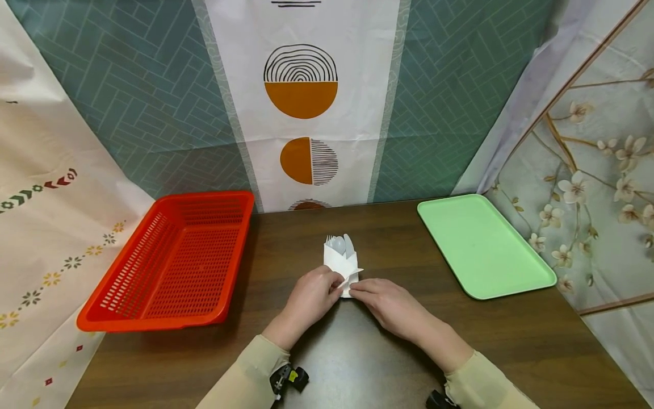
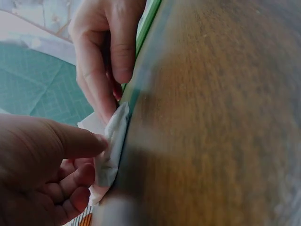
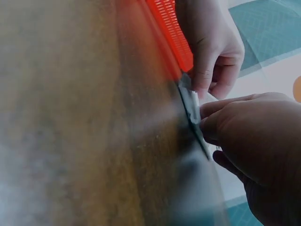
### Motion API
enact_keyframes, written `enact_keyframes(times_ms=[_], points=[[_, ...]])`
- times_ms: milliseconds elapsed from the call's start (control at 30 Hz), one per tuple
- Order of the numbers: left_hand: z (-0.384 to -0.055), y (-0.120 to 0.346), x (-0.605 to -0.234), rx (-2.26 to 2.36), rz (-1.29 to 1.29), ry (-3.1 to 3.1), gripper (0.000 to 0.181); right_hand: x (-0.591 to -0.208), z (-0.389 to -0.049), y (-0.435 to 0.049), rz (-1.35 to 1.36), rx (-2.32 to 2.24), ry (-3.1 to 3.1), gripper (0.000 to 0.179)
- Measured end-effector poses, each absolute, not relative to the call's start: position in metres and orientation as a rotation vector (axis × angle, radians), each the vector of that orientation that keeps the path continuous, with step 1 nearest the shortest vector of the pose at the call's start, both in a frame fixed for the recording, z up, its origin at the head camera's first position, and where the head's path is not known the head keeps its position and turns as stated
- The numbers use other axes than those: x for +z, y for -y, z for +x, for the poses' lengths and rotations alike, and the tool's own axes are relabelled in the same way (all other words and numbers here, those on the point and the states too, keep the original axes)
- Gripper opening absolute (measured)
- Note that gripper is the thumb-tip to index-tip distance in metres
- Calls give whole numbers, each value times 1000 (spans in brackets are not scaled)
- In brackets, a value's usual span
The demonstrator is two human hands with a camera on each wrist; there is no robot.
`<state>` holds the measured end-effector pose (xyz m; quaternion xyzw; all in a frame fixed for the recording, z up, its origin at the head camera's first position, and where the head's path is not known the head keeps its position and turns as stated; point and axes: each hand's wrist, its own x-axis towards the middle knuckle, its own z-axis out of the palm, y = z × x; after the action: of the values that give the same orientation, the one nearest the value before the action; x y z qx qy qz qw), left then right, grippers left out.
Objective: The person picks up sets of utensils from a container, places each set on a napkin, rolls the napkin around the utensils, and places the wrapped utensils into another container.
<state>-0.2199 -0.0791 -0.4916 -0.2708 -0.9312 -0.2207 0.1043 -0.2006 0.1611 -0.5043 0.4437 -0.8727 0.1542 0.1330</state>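
A folded white napkin point(image 1: 341, 263) lies on the table in front of me, with the tops of a plastic fork point(image 1: 329, 241), spoon point(image 1: 338, 244) and knife point(image 1: 348, 243) sticking out at its far end. The left hand point(image 1: 313, 294) pinches a fold on the napkin's near left side, its thumb point(image 2: 89, 142) lying on the paper in the left wrist view. From the other side, the right hand point(image 1: 390, 307) touches the napkin's near right corner with fairly straight fingers. The lower parts of the cutlery are hidden inside the napkin.
At the left stands a red slotted plastic basket point(image 1: 225, 284). A light green tray point(image 1: 485, 247) lies at the back right. Patterned cloths point(image 1: 439, 102) hang behind and beside the brown wooden table point(image 1: 388, 238).
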Motion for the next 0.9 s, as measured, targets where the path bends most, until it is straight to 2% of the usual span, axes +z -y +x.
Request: enact_keyframes(times_ms=[500,733,900], points=[[-220,77,-492,-590,-832,2626,12,-504,-193,-165,1268,428,2542,39],[-221,79,-492,-492,-989,2596,7,-506,-191,-169,1269,420,2537,40],[-216,86,-488,-460,-1101,2612,12,-503,-192,-176,1260,449,2515,35]])
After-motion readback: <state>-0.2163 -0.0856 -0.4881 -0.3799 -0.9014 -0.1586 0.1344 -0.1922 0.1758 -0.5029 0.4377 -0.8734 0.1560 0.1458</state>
